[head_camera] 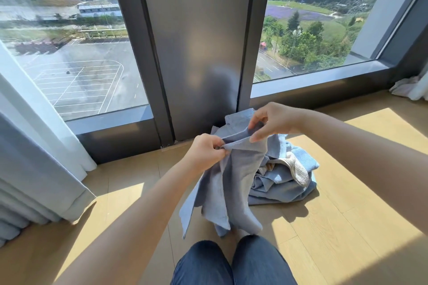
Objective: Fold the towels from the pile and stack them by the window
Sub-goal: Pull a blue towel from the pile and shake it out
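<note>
Head cam | soft blue terry towel [234, 183] hangs crumpled over the wooden plank floor [347, 215], top hem stretched | left hand [206, 152] pinches one hem end, right hand [271, 120] pinches the other | rumpled blue-and-beige pile [284, 176] behind it at floor's far edge, at foot of dark metal window post [196, 53] | pleated curtain [34, 157] at left edge

Pile [284, 176]: left part hidden behind the held towel [231, 180]; we cannot count its pieces.
Left hand [206, 152]: fingertips buried in the towel's fold.
Curtain [34, 157]: cut off by the left edge.
White cloth [410, 87]: cut off by the right edge; we cannot tell what it is.
Knees [231, 261]: cut off by the bottom edge.
Window [69, 30]: upper-left view blurred; distant buildings too small for us to make out.
</note>
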`<act>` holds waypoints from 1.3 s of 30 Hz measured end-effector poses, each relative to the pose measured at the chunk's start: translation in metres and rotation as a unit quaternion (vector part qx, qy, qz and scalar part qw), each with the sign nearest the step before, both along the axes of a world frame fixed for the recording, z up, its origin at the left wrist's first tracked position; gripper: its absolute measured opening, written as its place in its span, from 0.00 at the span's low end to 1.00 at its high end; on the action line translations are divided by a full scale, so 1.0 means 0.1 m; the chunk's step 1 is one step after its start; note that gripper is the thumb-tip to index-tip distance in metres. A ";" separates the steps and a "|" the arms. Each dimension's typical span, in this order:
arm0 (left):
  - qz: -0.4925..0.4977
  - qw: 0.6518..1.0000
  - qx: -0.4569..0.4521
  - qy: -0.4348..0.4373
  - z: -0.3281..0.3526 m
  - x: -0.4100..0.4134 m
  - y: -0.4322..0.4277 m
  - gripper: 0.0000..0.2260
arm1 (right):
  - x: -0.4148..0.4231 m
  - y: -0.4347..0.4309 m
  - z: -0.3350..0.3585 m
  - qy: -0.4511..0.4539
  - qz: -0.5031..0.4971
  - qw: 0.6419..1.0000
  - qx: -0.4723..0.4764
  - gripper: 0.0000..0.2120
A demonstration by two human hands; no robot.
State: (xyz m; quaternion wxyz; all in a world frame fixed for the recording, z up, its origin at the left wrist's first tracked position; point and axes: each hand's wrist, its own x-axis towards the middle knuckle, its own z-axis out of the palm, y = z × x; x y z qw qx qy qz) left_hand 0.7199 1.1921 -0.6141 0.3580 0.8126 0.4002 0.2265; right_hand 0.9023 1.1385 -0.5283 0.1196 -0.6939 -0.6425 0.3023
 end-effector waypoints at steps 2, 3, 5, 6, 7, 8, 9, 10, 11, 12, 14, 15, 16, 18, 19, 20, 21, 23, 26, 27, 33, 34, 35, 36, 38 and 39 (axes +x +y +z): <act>0.012 1.000 0.007 0.000 0.02 -0.03 0.02 0.05 | 0.02 0.01 -0.10 -0.127 0.043 0.991 -0.019 0.18; 0.014 1.000 0.013 0.001 0.03 -0.05 0.03 0.06 | 0.02 0.01 -0.16 -0.206 0.064 0.976 -0.020 0.21; 0.011 1.000 0.022 0.002 0.05 -0.09 0.05 0.05 | 0.00 0.01 -0.27 -0.321 0.092 0.943 0.007 0.23; 0.006 1.000 0.025 -0.002 0.07 -0.11 0.06 0.05 | -0.03 0.01 -0.33 -0.341 0.098 0.935 0.021 0.22; 0.002 1.000 0.028 -0.005 0.09 -0.12 0.06 0.05 | -0.07 0.02 -0.40 -0.340 0.101 0.934 0.037 0.20; -0.002 0.999 0.032 -0.006 0.11 -0.13 0.06 0.05 | -0.12 0.03 -0.47 -0.327 0.096 0.939 0.048 0.18; -0.005 0.999 0.037 -0.004 0.13 -0.14 0.07 0.05 | -0.17 0.04 -0.55 -0.308 0.092 0.945 0.061 0.15; -0.006 0.999 0.043 -0.001 0.14 -0.15 0.08 0.05 | -0.22 0.05 -0.61 -0.296 0.083 0.950 0.060 0.11; -0.006 0.999 0.048 0.006 0.16 -0.17 0.10 0.05 | -0.27 0.07 -0.67 -0.288 0.079 0.953 0.060 0.09; -0.008 0.998 0.058 0.020 0.16 -0.19 0.11 0.06 | -0.30 0.06 -0.69 -0.282 0.071 0.956 0.051 0.11; -0.015 0.993 0.091 0.075 0.15 -0.26 0.16 0.08 | -0.31 0.09 -0.63 -0.253 0.055 0.964 0.054 0.13; -0.018 0.988 0.106 0.109 0.14 -0.31 0.18 0.09 | -0.31 0.12 -0.57 -0.244 0.048 0.966 0.070 0.13; -0.016 0.984 0.117 0.134 0.12 -0.36 0.20 0.10 | -0.31 0.14 -0.47 -0.247 0.044 0.964 0.088 0.12; 0.001 0.979 0.122 0.161 0.07 -0.42 0.24 0.10 | -0.34 0.19 -0.28 -0.255 0.053 0.953 0.153 0.13; 0.015 0.979 0.119 0.167 0.06 -0.44 0.25 0.10 | -0.36 0.23 -0.21 -0.249 0.062 0.946 0.196 0.12; 0.026 0.978 0.115 0.173 0.05 -0.44 0.26 0.11 | -0.40 0.25 -0.14 -0.239 0.076 0.939 0.236 0.11; 0.032 0.977 0.109 0.180 0.03 -0.42 0.27 0.11 | -0.44 0.28 -0.07 -0.222 0.092 0.932 0.270 0.10; 0.039 0.975 0.092 0.200 -0.01 -0.40 0.26 0.12 | -0.50 0.32 0.06 -0.177 0.106 0.923 0.325 0.06; 0.064 0.975 0.039 0.209 -0.15 -0.45 0.23 0.12 | -0.47 0.34 0.29 -0.096 0.052 0.911 0.398 0.07; 0.072 0.975 0.025 0.210 -0.20 -0.48 0.23 0.11 | -0.42 0.34 0.36 -0.072 0.015 0.908 0.413 0.08; 0.105 0.961 0.025 0.254 -0.24 -0.60 0.29 0.13 | 0.01 0.26 0.49 -0.188 -0.015 0.918 0.348 0.09; 0.105 0.957 0.030 0.268 -0.21 -0.61 0.31 0.14 | 0.09 0.24 0.45 -0.237 -0.001 0.921 0.309 0.09; 0.102 0.953 0.037 0.284 -0.19 -0.63 0.34 0.15 | 0.16 0.22 0.40 -0.283 0.008 0.922 0.262 0.09; 0.098 0.948 0.046 0.300 -0.17 -0.65 0.37 0.15 | 0.21 0.20 0.34 -0.321 0.012 0.922 0.216 0.10; 0.090 0.943 0.057 0.315 -0.11 -0.68 0.42 0.15 | 0.29 0.15 0.24 -0.354 -0.011 0.923 0.152 0.11; 0.085 0.942 0.064 0.319 -0.08 -0.70 0.45 0.14 | 0.30 0.12 0.19 -0.358 -0.025 0.923 0.136 0.12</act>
